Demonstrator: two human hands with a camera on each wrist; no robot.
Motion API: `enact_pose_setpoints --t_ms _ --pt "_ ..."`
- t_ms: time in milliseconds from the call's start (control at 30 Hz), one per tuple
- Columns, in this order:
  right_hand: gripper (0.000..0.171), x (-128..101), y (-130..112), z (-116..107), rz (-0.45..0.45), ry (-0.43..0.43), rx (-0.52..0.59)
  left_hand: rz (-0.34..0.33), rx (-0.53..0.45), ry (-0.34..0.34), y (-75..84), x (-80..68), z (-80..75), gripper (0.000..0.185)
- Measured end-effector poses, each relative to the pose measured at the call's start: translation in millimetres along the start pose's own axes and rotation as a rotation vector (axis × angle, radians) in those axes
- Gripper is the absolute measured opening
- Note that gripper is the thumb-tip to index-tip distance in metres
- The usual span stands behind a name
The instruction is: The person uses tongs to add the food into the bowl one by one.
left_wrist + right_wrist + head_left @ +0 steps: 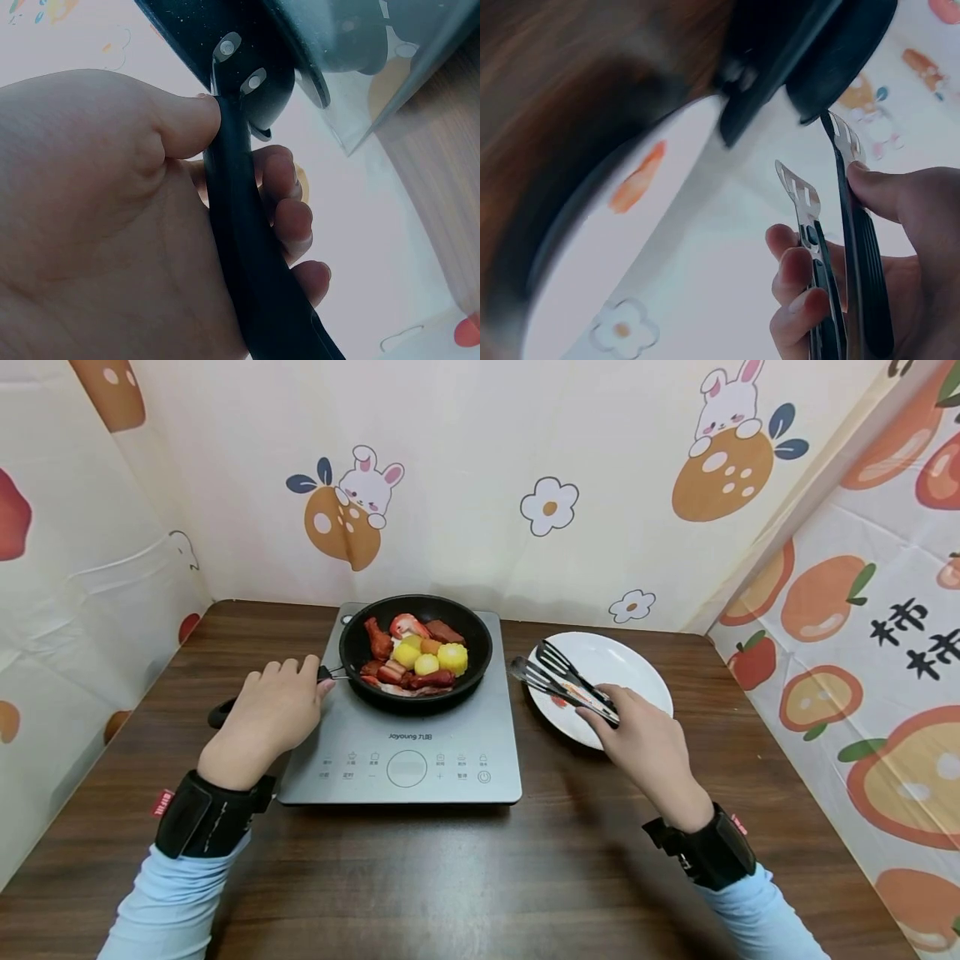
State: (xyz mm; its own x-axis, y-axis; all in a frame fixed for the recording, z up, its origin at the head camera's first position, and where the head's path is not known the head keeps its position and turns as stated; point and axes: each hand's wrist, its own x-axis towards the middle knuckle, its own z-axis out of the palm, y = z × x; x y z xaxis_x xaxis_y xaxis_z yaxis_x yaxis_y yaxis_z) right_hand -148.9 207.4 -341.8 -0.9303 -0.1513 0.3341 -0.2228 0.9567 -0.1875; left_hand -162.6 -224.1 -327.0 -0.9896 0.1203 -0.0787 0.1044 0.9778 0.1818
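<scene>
My left hand (262, 722) grips the black handle (238, 195) of a frying pan (480, 652), thumb along one side and fingers curled round the other. Inside the pan lie a drumstick (378, 641), a corn piece (452, 658), a sausage (432, 679), yellow chunks and several meat pieces. A pair of slotted tongs (866, 277) is held in my right hand (651, 743), between thumb and fingers, its two ends apart with nothing between them. The tongs overlap a white plate (637, 668) in the head view. On that plate lies an orange-and-white food piece (637, 180).
Under the pan is a silver induction cooker (322, 777) with touch controls along its front. The cooker and plate stand on a dark wooden table (390, 877). Printed cloth walls (465, 468) close in the back and both sides.
</scene>
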Motion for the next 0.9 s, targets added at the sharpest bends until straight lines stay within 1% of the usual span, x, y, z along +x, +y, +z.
enact_pose_setpoints --t_ms 200,333,467,567,733,900 --pt "0.044 -7.1 30.6 4.5 0.068 -0.044 -0.038 -0.003 0.001 0.002 -0.2 1.8 -0.9 0.050" --pt "0.045 -12.6 45.9 10.1 0.111 -0.121 -0.052 0.004 0.007 -0.005 -0.9 1.0 0.4 0.050" --pt "0.047 -17.3 54.9 16.0 0.126 -0.186 -0.062 0.002 0.007 -0.011 -1.5 -0.2 1.4 0.051" --pt "0.045 -18.2 58.1 18.4 0.120 -0.176 -0.066 0.001 0.007 -0.006 -1.5 -0.3 1.9 0.051" --pt "0.036 -18.3 60.4 18.6 0.113 -0.123 -0.058 0.004 0.006 0.000 -1.2 0.4 2.5 0.051" --pt "0.029 -18.5 61.0 19.5 0.108 -0.098 -0.040 -0.004 0.006 -0.007 -1.4 0.7 2.6 0.051"
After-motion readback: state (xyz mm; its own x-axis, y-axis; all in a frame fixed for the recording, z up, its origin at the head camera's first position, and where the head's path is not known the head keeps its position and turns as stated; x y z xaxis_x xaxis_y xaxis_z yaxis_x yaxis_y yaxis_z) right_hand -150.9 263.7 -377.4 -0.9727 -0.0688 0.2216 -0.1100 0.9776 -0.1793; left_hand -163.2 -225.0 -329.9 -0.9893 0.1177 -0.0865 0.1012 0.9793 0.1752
